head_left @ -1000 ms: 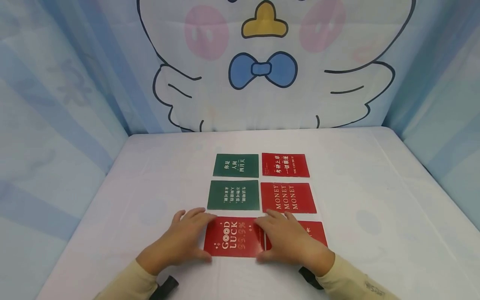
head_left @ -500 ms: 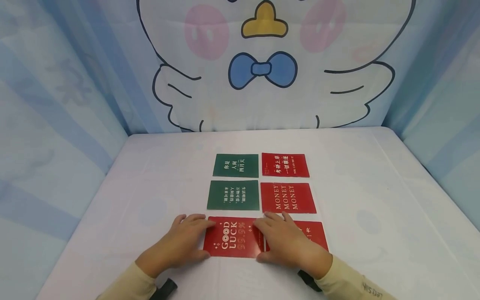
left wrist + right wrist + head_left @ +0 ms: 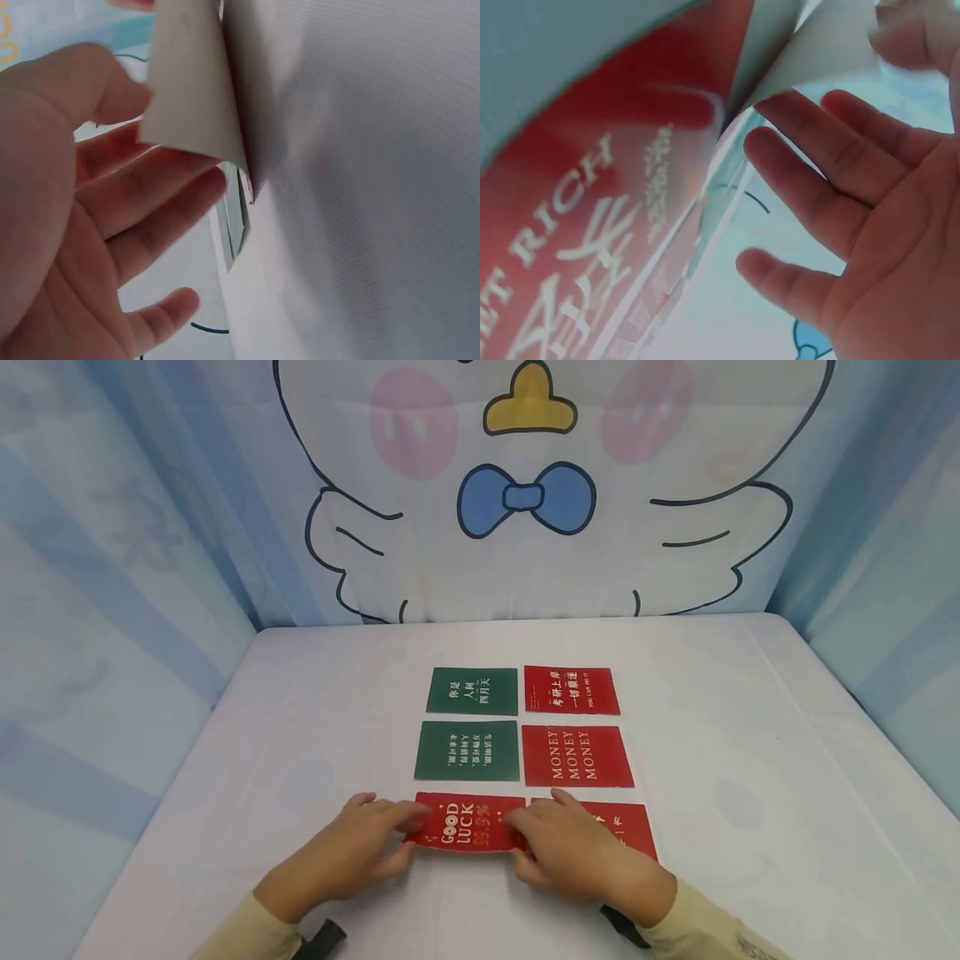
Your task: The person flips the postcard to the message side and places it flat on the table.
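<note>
A red card [image 3: 471, 822] printed "GOOD LUCK 99.9%" has its near edge raised from the table, in the head view. My left hand [image 3: 367, 843] pinches its left end between thumb and fingers. At the other end, my right hand [image 3: 566, 847] pinches it the same way. From the left wrist, the card's pale underside [image 3: 191, 82] shows, with the thumb against it and fingers behind. Beside my right hand lies another red card [image 3: 562, 225] with "RICH" lettering, partly covered by that hand in the head view.
Beyond the hands lie two green cards, one nearer [image 3: 467, 750] and one farther [image 3: 472, 692]. A red "MONEY" card [image 3: 576, 756] and another red card [image 3: 572, 690] lie alongside them. The white-covered table [image 3: 720, 735] meets a curtain [image 3: 525, 577] with a cartoon bird.
The near edge of the "GOOD LUCK" card has come up off the table and tilted away. Both hands have closed from resting at its ends into pinches. The other cards stay put.
</note>
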The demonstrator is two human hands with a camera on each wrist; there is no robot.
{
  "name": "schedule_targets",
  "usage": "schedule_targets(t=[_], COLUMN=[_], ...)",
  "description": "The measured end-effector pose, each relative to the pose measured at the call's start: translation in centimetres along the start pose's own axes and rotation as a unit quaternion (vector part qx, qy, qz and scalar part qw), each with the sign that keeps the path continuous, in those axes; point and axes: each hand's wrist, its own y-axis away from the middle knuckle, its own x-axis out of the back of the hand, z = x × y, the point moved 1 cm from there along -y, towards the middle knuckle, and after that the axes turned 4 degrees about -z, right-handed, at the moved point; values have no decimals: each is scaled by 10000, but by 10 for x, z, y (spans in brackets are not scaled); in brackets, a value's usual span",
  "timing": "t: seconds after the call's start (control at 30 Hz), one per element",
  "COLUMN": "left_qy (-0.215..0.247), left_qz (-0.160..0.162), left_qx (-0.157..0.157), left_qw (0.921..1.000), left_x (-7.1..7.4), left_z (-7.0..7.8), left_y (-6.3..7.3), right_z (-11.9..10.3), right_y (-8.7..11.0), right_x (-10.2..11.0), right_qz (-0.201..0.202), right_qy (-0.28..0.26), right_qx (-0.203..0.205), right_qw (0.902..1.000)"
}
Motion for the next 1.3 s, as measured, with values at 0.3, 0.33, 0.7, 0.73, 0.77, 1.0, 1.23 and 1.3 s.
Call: schedule_targets(t=[0.3, 0.33, 0.7, 0.73, 0.77, 1.0, 1.23, 1.3], left_qy=[-361, -296, 682, 711, 748, 760, 507, 385], left_qz=[1791, 1984, 2797, 2725, 2642, 1960, 1430, 1219], left_qx=[-265, -285, -256, -254, -230, 48, 180, 323], left_qw=[9828, 9793, 9573, 9592, 9613, 9776, 9883, 9913], left_x=[-4, -5, -3, -4, -5, -9, -9, -9], left_z=[0, -1, -9, -10, -11, -16, -16, -16], left_y=[-2, -2, -10, -11, -12, -15, -17, -18], right_z=[-1, -1, 10, 11, 11, 11, 9, 9], right_y=[-4, -5, -5, -6, -6, -10, -13, -14], right_x=[7, 7, -2, -3, -3, -5, -6, -7], right_qz=[1312, 1512, 2677, 2618, 2523, 1325, 1020, 914], right_qy=[-169, -312, -963, -1012, -1097, -1326, -653, -559], right_qx=[-112, -124, 349, 337, 298, -448, -579, -611], right_qw=[9911, 9879, 9581, 9592, 9610, 9813, 9910, 9924])
